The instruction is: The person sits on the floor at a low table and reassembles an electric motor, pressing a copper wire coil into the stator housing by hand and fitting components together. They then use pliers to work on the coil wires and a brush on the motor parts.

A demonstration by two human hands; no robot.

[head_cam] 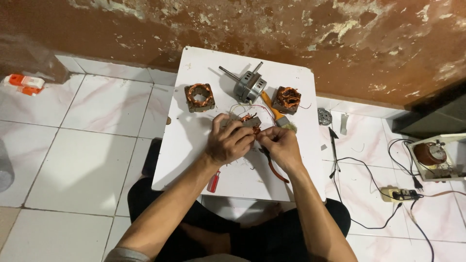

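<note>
Fingers of the left hand wrap a copper-wound stator at the middle of the white board; the right hand pinches its wires, red-handled pliers just beneath.

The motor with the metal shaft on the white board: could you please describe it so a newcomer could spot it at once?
Start at the white board on the tiled floor. At its far edge, by the wall, the grey motor lies between two copper-wound stators. Unlike those, it has a closed metal casing with a shaft sticking out.
</note>
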